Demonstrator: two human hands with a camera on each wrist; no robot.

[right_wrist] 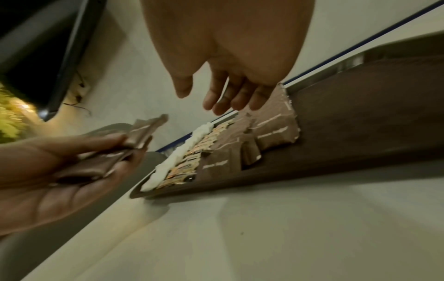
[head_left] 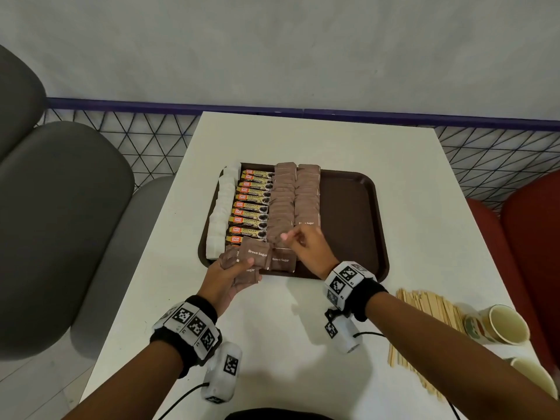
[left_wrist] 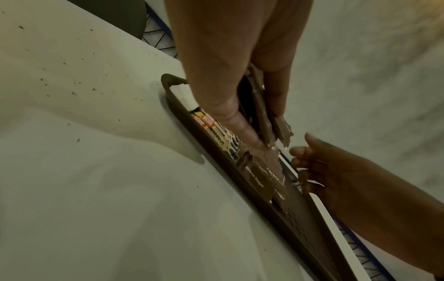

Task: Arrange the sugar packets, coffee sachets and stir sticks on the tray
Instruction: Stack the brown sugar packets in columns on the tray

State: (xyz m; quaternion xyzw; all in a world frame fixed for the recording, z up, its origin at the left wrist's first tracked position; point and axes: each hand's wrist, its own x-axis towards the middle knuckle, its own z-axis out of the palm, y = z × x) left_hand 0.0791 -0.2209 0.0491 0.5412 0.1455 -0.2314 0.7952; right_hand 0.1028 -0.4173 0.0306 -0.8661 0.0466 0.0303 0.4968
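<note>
A brown tray (head_left: pixel 375 207) lies on the white table. On it, from left to right, are a column of white sugar packets (head_left: pixel 219 216), a column of coffee sachets (head_left: pixel 251 207) and two columns of brown sugar packets (head_left: pixel 295 195). My left hand (head_left: pixel 233 268) grips a small stack of brown sugar packets (head_left: pixel 257 254) over the tray's near left corner; in the left wrist view the stack (left_wrist: pixel 264 123) sits between thumb and fingers. My right hand (head_left: pixel 298 237) hovers over the near end of the brown columns, its fingers (right_wrist: pixel 228 102) relaxed and empty. Wooden stir sticks (head_left: pixel 424 316) lie on the table at the right.
Two paper cups (head_left: pixel 503 324) (head_left: pixel 530 374) stand beside the stir sticks near the table's right edge. The tray's right half (right_wrist: pixel 360 123) is bare. Grey chairs (head_left: pixel 60 207) stand to the left, a red seat (head_left: pixel 530 222) to the right, and a wire fence behind the table.
</note>
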